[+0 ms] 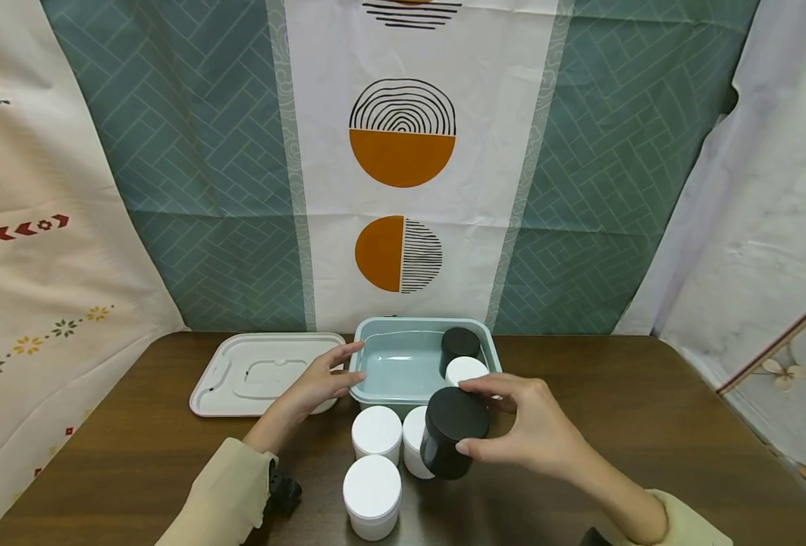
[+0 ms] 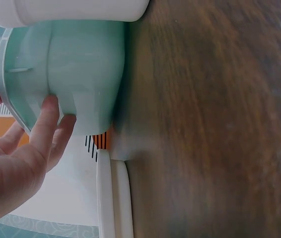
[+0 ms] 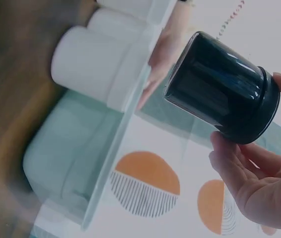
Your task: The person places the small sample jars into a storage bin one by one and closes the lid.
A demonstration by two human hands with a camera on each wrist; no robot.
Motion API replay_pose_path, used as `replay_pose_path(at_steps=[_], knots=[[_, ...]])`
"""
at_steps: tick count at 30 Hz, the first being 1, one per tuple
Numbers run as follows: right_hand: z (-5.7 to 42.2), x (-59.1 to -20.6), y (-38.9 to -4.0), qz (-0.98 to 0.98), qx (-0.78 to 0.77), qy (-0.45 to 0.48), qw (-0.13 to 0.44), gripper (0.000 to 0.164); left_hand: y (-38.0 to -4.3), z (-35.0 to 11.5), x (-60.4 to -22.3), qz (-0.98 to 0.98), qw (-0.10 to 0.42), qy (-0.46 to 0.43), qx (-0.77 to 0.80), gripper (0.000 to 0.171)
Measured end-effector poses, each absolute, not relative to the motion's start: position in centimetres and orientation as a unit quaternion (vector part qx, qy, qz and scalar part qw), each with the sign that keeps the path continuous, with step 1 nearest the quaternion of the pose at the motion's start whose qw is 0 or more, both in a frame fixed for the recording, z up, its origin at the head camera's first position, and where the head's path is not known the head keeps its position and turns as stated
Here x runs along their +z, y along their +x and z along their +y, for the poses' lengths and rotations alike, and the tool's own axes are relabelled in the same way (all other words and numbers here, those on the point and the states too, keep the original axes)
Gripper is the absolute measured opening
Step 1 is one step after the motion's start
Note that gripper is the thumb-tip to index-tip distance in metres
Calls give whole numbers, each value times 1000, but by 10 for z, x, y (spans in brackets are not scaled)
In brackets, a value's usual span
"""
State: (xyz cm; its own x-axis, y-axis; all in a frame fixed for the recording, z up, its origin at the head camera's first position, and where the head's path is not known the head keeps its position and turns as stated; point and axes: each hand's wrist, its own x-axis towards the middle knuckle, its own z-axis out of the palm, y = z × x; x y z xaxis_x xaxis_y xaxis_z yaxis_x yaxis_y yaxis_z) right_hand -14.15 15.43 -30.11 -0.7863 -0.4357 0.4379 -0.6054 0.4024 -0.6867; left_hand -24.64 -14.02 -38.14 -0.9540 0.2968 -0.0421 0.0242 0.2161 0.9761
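Observation:
My right hand (image 1: 528, 425) grips a black lidded jar (image 1: 453, 436) by its lid, thumb on one side and fingers on the other. The jar is raised at the front of a pale blue-green plastic bin (image 3: 66, 153); the right wrist view shows its glossy side and base. At the bin's left edge, my left hand (image 2: 24, 158) holds the rim, with some fingers against the outer wall and others over the edge. Inside the bin's right side stand another black jar (image 1: 460, 345) and a white jar (image 1: 466, 369).
Several white lidded jars (image 1: 371, 497) stand on the brown wooden table (image 1: 648, 425) in front of the bin; the held jar partly covers one. A flat white lid (image 1: 239, 371) lies left of the bin. A patterned cloth (image 1: 403, 205) hangs behind the table.

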Motion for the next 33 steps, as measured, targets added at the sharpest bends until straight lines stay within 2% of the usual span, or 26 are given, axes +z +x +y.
replay_pose_path(at_steps=[7,15,22,33], knots=[[151,-291,-166,-842,457,271,91,47,-247,-141,-383,769,111,98,621,57],[142,-297,-204,-857,458,219,90,48,-247,-140,-382,768,110,96,623,56],[129,-309,-238,-863,442,216,115,54,-246,-141,-381,771,108,98,619,57],[112,-338,-280,-892,370,206,156,54,-247,-140,-381,773,113,91,618,59]])
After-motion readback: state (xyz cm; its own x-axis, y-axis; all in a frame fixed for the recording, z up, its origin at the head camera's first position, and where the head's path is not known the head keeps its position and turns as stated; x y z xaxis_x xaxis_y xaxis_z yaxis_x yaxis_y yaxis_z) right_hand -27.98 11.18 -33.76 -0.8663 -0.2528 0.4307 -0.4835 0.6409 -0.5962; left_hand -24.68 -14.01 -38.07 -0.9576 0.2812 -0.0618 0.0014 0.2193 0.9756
